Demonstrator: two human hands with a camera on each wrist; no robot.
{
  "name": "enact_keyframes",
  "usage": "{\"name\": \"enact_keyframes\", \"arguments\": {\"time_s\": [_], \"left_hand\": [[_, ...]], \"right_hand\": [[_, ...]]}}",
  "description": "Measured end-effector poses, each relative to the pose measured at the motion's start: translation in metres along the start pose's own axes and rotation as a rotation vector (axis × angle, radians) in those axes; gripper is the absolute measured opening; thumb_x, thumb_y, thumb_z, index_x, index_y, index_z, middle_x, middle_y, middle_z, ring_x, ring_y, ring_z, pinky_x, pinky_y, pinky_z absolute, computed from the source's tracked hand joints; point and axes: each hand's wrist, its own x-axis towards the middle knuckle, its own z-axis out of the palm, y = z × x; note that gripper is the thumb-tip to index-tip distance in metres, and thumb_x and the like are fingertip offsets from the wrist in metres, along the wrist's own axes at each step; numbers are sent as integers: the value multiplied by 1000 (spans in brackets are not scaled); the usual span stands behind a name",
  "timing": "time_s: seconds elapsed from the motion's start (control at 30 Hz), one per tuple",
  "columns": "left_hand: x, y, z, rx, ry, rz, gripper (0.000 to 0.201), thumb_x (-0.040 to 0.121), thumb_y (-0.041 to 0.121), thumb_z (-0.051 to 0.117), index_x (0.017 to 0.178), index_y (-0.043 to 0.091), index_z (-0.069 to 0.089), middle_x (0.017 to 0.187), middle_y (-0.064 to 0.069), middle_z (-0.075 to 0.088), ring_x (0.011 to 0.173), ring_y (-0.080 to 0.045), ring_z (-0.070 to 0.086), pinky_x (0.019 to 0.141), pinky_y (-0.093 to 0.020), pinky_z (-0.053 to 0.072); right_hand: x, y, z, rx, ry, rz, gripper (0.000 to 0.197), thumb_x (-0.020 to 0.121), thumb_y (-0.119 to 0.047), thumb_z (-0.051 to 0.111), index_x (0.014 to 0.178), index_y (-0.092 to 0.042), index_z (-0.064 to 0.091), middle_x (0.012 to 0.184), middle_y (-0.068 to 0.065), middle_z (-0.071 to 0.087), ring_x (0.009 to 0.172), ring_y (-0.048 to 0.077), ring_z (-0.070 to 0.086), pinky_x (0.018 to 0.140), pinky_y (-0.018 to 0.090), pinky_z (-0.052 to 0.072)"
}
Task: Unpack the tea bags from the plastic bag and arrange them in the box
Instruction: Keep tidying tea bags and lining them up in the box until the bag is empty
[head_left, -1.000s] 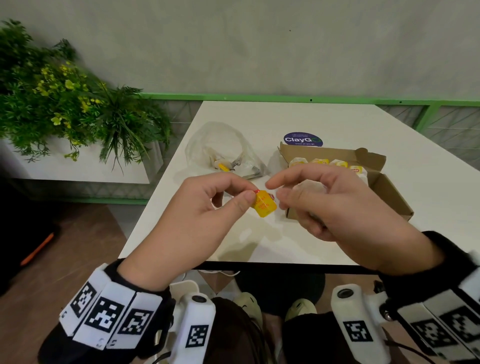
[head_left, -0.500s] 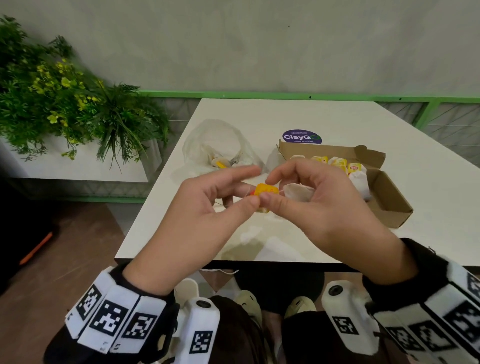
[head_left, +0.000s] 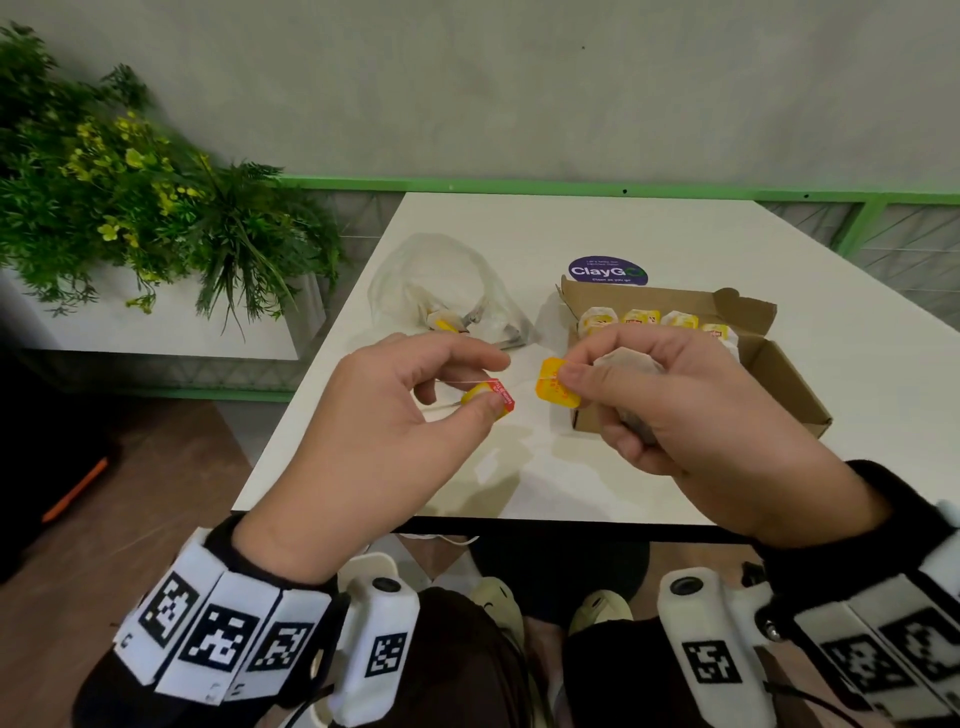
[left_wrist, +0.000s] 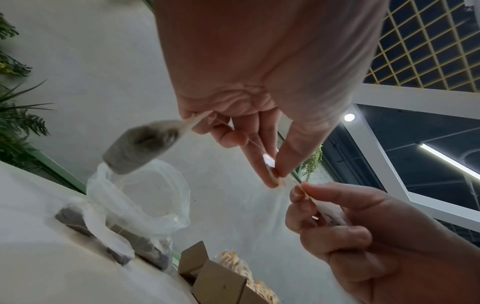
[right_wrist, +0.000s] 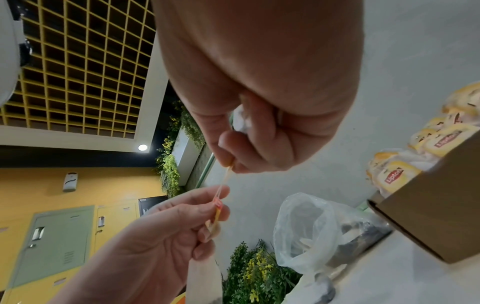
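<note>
**Presently: two tea bags held apart by their tags, strings at risk**

A yellow tag is pinched by the left hand; its tea bag dangles below. A second tag is pinched by the right hand, with a second bag cupped in curled fingers. The strings could tangle or tear if the tags are pulled further apart. The box lies at two o'clock, the plastic bag at eleven.

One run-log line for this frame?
left hand: pinches yellow tag | right hand: pinches second tag, holds tea bag | box: partly filled
</note>
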Motion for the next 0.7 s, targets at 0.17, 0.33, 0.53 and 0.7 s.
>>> {"name": "enact_keyframes", "arguments": {"time_s": [0.17, 0.33, 0.53, 0.7], "left_hand": [[-1, 3, -3, -11, -4, 9, 19, 76, 34, 75, 94, 41, 75, 82, 19, 72, 81, -10, 54, 73, -13, 39], [0, 5, -5, -88, -39, -6, 19, 75, 33, 77, 92, 40, 77, 80, 16, 73, 78, -8, 50, 72, -13, 39], [-1, 6, -6, -121, -60, -11, 25, 75, 32, 77, 99, 39, 77, 79, 11, 73, 82, -19, 51, 72, -16, 38], [-3, 9, -8, -88, -59, -1, 27, 76, 27, 73, 100, 37, 77, 75, 10, 70, 77, -12, 48, 72, -14, 37]], "right_hand": [[-1, -1, 3, -32, 78, -101, 8, 87, -11, 71, 81, -8, 70, 50, -5, 47, 40, 12, 35, 38, 15, 26], [-3, -1, 7, -48, 117, -188, 5, 83, -15, 76, 79, -12, 76, 55, -12, 52, 42, 10, 35, 40, 16, 29], [-7, -4, 9, -92, 126, -247, 8, 86, -16, 75, 83, -21, 81, 67, -2, 67, 46, 6, 44, 45, 17, 35], [-9, -5, 9, -110, 115, -342, 8, 87, -8, 73, 90, -11, 80, 68, -8, 70, 52, 0, 58, 52, 7, 39]]}}
